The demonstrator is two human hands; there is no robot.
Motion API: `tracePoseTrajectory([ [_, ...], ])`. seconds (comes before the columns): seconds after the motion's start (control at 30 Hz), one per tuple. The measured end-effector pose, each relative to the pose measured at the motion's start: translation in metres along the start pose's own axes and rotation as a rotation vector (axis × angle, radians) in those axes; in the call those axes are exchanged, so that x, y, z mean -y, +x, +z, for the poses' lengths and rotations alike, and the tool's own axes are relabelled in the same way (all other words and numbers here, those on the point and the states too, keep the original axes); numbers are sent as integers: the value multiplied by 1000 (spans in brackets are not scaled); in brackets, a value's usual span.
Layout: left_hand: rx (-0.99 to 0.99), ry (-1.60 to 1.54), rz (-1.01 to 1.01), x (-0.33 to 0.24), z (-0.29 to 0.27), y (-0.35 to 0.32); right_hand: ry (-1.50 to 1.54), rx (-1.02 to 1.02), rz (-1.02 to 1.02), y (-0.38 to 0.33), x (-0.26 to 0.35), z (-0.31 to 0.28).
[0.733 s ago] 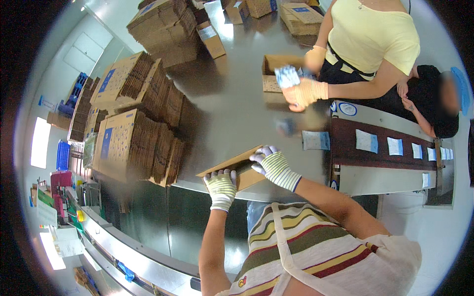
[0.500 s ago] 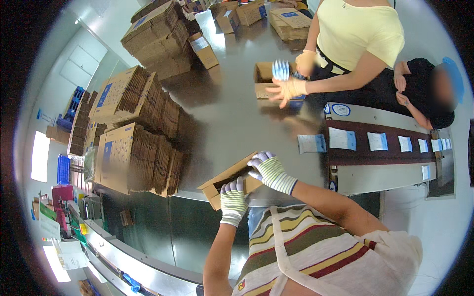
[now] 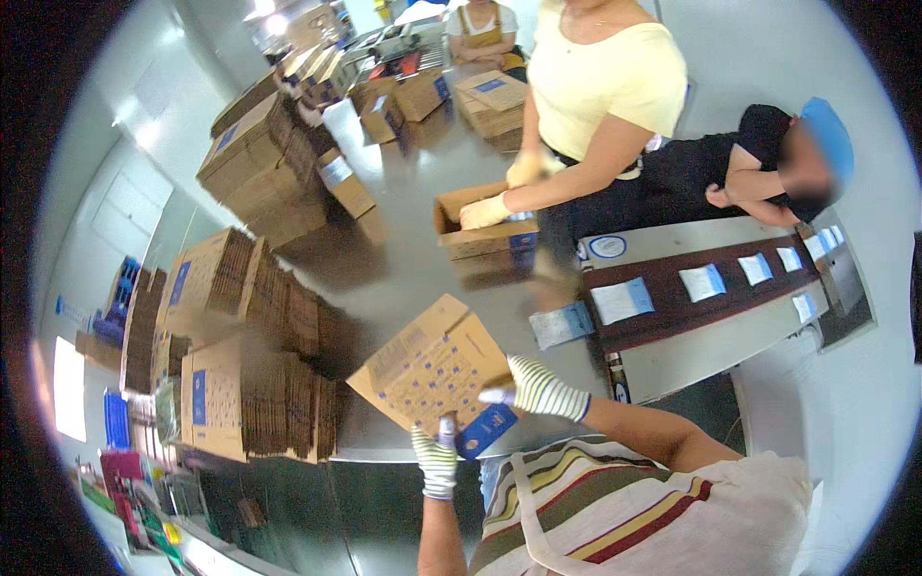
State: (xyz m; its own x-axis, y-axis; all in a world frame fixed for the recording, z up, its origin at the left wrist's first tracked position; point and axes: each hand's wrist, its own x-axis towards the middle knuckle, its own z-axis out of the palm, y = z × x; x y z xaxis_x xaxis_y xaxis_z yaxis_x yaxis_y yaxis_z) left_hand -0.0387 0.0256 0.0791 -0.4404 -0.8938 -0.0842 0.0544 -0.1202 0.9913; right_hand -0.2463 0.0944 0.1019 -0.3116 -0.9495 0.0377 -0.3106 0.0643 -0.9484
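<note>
Left hand (image 3: 435, 466) clamps the lower edge of a brown carton (image 3: 432, 360), fingers partly hidden, while the right hand (image 3: 545, 389) grips its right side, thumb on the face. There's the carton at the near edge of the counter (image 3: 394, 278), blue panel (image 3: 488, 429) showing, fine print unreadable; beyond, a co-worker's hand (image 3: 485, 210) dips into an open box (image 3: 485, 247), contents mostly hidden.

Packing workshop with conveyor belt (image 3: 663, 309), stacked cartons (image 3: 219, 408)

Brown cardboard box (image 3: 437, 365), blue-patterned face, tilted, at near edge of table (image 3: 399, 278)
</note>
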Motion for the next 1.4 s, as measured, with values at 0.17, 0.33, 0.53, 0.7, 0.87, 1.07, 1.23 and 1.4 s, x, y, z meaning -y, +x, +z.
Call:
tracePoseTrajectory([
  [0.17, 294, 125, -322, 119, -30, -4, -557, 76, -144, 9, 22, 8],
  [0.33, 313, -624, -711, 155, -17, -26, -793, 254, -301, -11, -4, 60],
  [0.53, 100, 22, -776, 151, -79, -44, -940, 456, -432, -19, -42, 90],
  [0.7, -152, 1450, 124, 64, -130, -42, -850, 535, -499, -1, -40, 71],
  [0.87, 690, 1899, 728, 4, -77, -12, -742, 407, -592, 15, -41, 71],
  [1.07, 1088, 1753, 283, 13, -17, 8, -809, 357, -508, 31, -35, 63],
  [1.23, 822, 1575, 104, 41, -27, 4, -578, 248, -559, -12, -29, 101],
  [1.4, 744, 1575, 165, 39, -24, 0, -522, 307, -629, -2, -33, 104],
])
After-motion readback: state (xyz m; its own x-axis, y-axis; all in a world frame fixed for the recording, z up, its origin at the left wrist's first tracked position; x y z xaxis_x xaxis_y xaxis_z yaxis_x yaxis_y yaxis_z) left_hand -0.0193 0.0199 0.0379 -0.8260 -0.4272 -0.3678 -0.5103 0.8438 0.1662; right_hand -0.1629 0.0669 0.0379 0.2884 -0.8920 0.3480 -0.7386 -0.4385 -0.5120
